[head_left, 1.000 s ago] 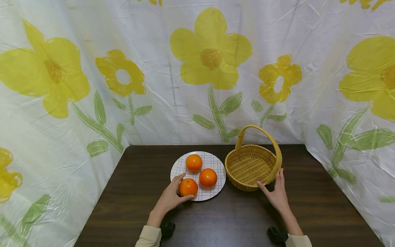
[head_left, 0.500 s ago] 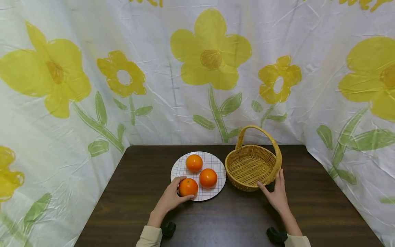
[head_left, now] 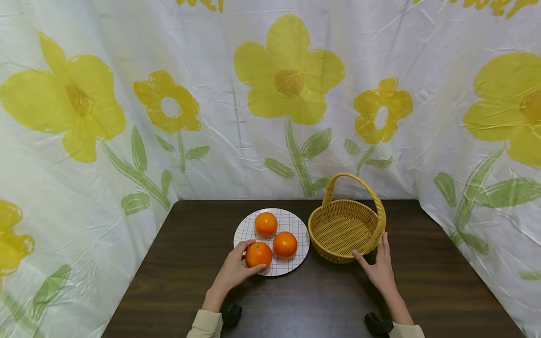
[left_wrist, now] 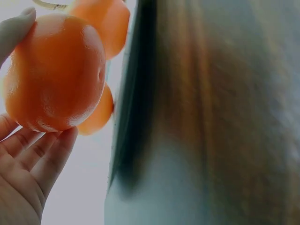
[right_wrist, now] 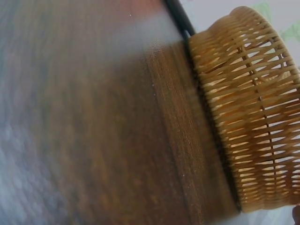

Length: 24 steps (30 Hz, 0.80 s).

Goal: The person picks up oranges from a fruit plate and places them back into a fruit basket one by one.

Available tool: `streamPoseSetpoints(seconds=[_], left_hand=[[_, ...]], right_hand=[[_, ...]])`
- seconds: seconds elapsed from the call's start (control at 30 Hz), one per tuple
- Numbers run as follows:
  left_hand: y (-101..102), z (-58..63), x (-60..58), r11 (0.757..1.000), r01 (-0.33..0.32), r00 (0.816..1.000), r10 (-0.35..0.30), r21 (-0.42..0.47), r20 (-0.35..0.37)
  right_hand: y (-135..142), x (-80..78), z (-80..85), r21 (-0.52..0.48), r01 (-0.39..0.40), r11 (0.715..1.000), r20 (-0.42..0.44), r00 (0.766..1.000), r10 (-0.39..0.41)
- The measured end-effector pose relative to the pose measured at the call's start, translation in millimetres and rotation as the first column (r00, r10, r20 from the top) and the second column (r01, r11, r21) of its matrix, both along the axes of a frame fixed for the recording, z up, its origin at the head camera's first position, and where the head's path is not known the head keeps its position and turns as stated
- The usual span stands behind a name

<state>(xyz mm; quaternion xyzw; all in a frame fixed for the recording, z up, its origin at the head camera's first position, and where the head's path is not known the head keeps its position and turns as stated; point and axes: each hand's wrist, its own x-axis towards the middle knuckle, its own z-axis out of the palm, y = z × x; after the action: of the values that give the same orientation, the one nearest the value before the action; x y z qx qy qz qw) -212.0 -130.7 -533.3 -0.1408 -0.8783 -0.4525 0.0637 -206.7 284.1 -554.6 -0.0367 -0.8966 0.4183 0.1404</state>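
Observation:
My left hand (head_left: 234, 269) grips an orange (head_left: 259, 254) between thumb and fingers over the plate's near-left part. Up close in the left wrist view, the held orange (left_wrist: 56, 72) has the thumb on one side and the fingertips on the other. Two more oranges lie on the white checked plate (head_left: 243, 231), one at the back (head_left: 266, 224) and one to the right (head_left: 285, 245). My right hand (head_left: 380, 270) touches the near-right side of the yellow wicker basket (head_left: 319, 237), fingers fairly straight and thumb spread. Only the basket's woven wall (right_wrist: 255, 122) and a bit of finger show in the right wrist view.
The basket stands upright just right of the plate, its tall handle (head_left: 351, 176) arching over it. Both are on a dark wooden table (head_left: 296, 305). A white curtain with yellow flowers (head_left: 220, 141) hangs behind the table's far edge and at the sides.
The orange in my left hand has risen very slightly from the plate, and the left fingers have closed a little around it. The right hand and basket stay where they were.

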Motion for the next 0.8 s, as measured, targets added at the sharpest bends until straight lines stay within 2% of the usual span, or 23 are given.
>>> streamPoseSetpoints(seconds=[0.23,0.57,0.8], left_hand=[[7,6.1,-4.2,1.0,0.003,0.999,-0.002,0.013,-0.04],[18,17.6,-6.1,0.999,0.03,0.999,-0.029,0.027,-0.04],[23,20.8,-9.5,1.0,0.027,0.999,-0.026,0.014,-0.044]], right_hand=[[0,0.6,1.1,0.061,0.022,0.998,0.001,1.0,-0.022],[-1,1.2,0.0,0.085,0.025,0.996,-0.016,1.0,-0.023],[0,1.3,0.4,0.099,0.029,0.995,-0.013,1.0,-0.027]])
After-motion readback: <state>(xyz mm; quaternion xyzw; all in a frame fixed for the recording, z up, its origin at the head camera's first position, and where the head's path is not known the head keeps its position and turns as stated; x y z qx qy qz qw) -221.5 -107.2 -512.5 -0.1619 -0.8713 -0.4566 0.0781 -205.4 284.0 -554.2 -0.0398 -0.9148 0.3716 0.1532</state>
